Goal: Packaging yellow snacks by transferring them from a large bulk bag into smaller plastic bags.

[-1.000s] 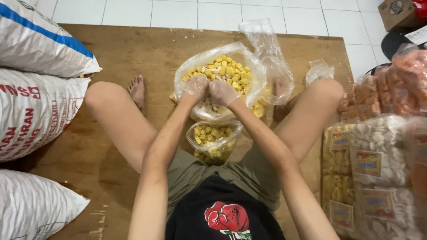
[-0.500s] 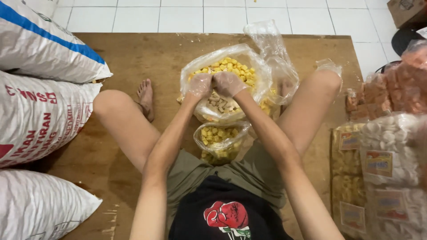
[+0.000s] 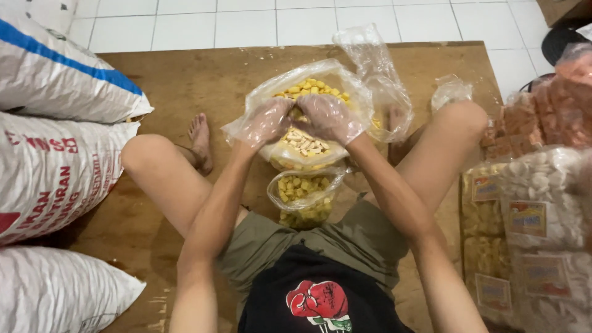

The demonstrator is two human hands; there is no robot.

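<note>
Head view. Seated person, legs spread on a wooden board [image 3: 185, 80] laid over a white tiled floor [image 3: 246, 24].

Left hand [image 3: 266, 122]: in a thin clear plastic glove, fingers curled in a cupped scoop around a heap of pale yellow snack pieces [image 3: 301, 143], touching them. Right hand [image 3: 330, 117]: gloved alike, fingers curled over the same heap, thumb side close to the left hand; both hands grasp the pieces together.

Large clear bag [image 3: 345, 80]: open, lying on the board between the knees, filled with yellow snack pieces; the hands sit at its near edge.

Small clear bag [image 3: 306, 197]: just below the hands, near the lap, mouth open upward, partly filled with the same yellow pieces.

Empty clear bags [image 3: 370, 49]: crumpled, beside the large bag on its right.

Left margin: three white woven sacks [image 3: 55, 172], stacked, one with a blue stripe.

Right margin: packed snack bags [image 3: 536, 203] with labels, pale and orange contents, piled against the right knee.
</note>
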